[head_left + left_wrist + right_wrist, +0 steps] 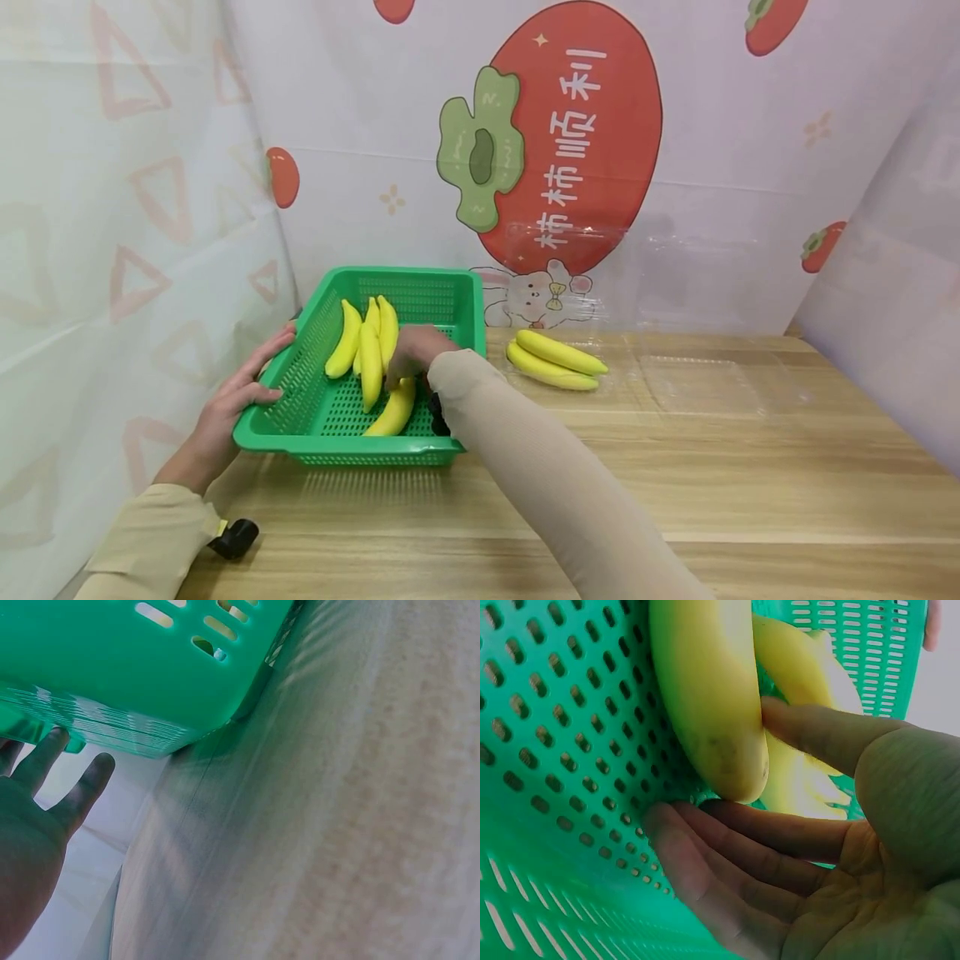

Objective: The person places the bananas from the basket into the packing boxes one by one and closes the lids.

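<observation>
A green basket (360,445) with slotted walls holds several yellow bananas (371,367). At its left side, my left hand (234,408) grips the rim, thumb over the inner edge and fingers along the outer wall. My right hand (422,350) reaches down inside the basket beside the nearest banana (393,408). In the right wrist view, the thumb touches the side of a banana (709,690), while the other fingers extend loosely below its end against the perforated basket floor (570,750). More bananas (806,667) lie behind it.
Two bananas (557,360) lie on the wooden table (675,483) right of the basket. Clear plastic containers (697,379) stand with raised lids near the back. A printed cloth (360,125) hangs behind, and a pale curtain (112,250) borders the left side.
</observation>
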`<state>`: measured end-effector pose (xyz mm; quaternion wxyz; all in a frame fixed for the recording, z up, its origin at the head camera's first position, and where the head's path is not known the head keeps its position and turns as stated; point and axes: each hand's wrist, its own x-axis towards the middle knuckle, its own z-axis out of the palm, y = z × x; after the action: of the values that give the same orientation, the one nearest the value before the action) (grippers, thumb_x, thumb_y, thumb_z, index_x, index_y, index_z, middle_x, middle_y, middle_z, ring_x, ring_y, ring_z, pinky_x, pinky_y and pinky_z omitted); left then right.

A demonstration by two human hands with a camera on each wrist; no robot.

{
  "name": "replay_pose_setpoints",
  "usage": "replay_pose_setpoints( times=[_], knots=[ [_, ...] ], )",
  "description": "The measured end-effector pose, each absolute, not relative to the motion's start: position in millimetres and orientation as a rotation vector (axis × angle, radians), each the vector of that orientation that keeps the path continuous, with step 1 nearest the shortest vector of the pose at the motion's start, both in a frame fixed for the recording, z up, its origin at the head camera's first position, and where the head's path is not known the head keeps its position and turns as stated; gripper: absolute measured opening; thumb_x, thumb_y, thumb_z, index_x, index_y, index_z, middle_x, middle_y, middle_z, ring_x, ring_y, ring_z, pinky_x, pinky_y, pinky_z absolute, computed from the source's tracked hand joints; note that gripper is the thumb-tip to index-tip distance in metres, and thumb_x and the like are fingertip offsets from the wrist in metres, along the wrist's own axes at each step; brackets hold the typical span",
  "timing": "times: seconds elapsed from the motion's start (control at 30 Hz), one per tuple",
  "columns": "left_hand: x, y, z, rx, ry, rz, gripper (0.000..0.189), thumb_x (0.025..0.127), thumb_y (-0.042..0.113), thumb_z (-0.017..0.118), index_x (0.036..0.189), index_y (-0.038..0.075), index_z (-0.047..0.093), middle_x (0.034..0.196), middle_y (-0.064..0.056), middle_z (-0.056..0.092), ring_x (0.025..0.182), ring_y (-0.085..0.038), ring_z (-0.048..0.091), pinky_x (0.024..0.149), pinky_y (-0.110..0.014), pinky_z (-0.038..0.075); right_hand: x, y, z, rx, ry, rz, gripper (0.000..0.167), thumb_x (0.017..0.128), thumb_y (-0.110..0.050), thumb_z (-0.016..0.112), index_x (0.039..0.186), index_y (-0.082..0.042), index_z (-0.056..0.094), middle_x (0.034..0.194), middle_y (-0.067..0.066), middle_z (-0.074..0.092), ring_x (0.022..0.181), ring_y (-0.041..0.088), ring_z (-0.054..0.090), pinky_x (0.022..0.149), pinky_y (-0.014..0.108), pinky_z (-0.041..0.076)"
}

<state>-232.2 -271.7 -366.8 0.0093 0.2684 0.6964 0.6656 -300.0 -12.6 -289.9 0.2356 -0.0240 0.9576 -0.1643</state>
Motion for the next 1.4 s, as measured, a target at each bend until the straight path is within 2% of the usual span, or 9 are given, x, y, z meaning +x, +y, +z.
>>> replay_pose_setpoints(
  times=[0.2, 0.4, 0.53, 0.93, 1.03, 1.23, 1.33, 1.4],
  knots=[
    [-231, -272, -367, 0.847, 2.160, 2.090, 0.074, 0.099, -0.012, 0.034, 0.170, 0.009, 0.025, 0.177, 0.019, 0.018, 0.156, 0.006, 0.017, 0.103, -0.008, 0.041, -302, -10, -293, -0.056, 2.580, -0.504, 0.018, 0.088, -0.022, 0.087, 0.092, -0.008, 0.075, 0.093, 0.008, 0.071, 0.076, 0.021, 0.069, 0.066, 0.032, 0.059],
    [-231, -272, -368, 0.862, 2.146, 2.104, 0.074, 0.099, -0.012, 0.034, 0.170, 0.010, 0.027, 0.179, 0.015, 0.017, 0.157, 0.005, 0.016, 0.103, -0.009, 0.040, -305, -6, -291, -0.071, 2.585, -0.581, 0.015, 0.089, -0.017, 0.083, 0.093, -0.006, 0.073, 0.090, 0.010, 0.071, 0.072, 0.022, 0.069, 0.062, 0.032, 0.059],
    [-232, -272, -368, 0.868, 2.157, 2.105, 0.074, 0.099, -0.013, 0.034, 0.169, 0.009, 0.027, 0.178, 0.015, 0.018, 0.157, 0.004, 0.016, 0.104, -0.009, 0.038, -306, -3, -290, -0.036, 2.590, -0.758, 0.019, 0.086, -0.013, 0.085, 0.093, -0.002, 0.072, 0.087, 0.014, 0.073, 0.069, 0.027, 0.074, 0.061, 0.036, 0.063],
    [-232, -272, -369, 0.873, 2.155, 2.115, 0.075, 0.098, -0.013, 0.035, 0.169, 0.010, 0.029, 0.176, 0.019, 0.023, 0.157, 0.003, 0.017, 0.103, -0.009, 0.039, -310, 5, -298, 0.030, 2.545, -1.195, 0.021, 0.086, -0.009, 0.083, 0.096, 0.002, 0.068, 0.087, 0.017, 0.069, 0.086, 0.040, 0.078, 0.077, 0.049, 0.066],
    [-232, -273, -368, 0.858, 2.169, 2.101, 0.074, 0.099, -0.012, 0.035, 0.169, 0.010, 0.028, 0.176, 0.020, 0.022, 0.157, 0.003, 0.016, 0.103, -0.008, 0.040, -310, 4, -297, 0.061, 2.553, -1.238, 0.021, 0.088, -0.011, 0.082, 0.097, 0.003, 0.069, 0.090, 0.017, 0.070, 0.084, 0.039, 0.077, 0.079, 0.049, 0.066],
    [-232, -272, -366, 0.843, 2.196, 2.074, 0.073, 0.099, -0.011, 0.035, 0.170, 0.007, 0.025, 0.177, 0.019, 0.019, 0.157, 0.004, 0.015, 0.104, -0.008, 0.039, -312, 2, -295, 0.086, 2.628, -1.275, 0.025, 0.092, -0.017, 0.082, 0.103, 0.002, 0.071, 0.095, 0.016, 0.072, 0.071, 0.027, 0.074, 0.073, 0.044, 0.066],
    [-231, -272, -366, 0.842, 2.191, 2.073, 0.073, 0.100, -0.010, 0.035, 0.170, 0.008, 0.024, 0.178, 0.018, 0.017, 0.157, 0.004, 0.015, 0.103, -0.008, 0.040, -314, 0, -296, 0.070, 2.633, -1.341, 0.024, 0.093, -0.018, 0.082, 0.105, 0.001, 0.075, 0.099, 0.015, 0.074, 0.070, 0.023, 0.073, 0.073, 0.042, 0.066],
    [-231, -273, -366, 0.841, 2.192, 2.071, 0.073, 0.100, -0.010, 0.035, 0.170, 0.008, 0.024, 0.178, 0.018, 0.017, 0.156, 0.004, 0.015, 0.103, -0.008, 0.041, -316, 0, -296, 0.049, 2.636, -1.377, 0.026, 0.093, -0.018, 0.082, 0.112, -0.001, 0.079, 0.105, 0.014, 0.076, 0.072, 0.020, 0.073, 0.070, 0.038, 0.065]
  ],
)
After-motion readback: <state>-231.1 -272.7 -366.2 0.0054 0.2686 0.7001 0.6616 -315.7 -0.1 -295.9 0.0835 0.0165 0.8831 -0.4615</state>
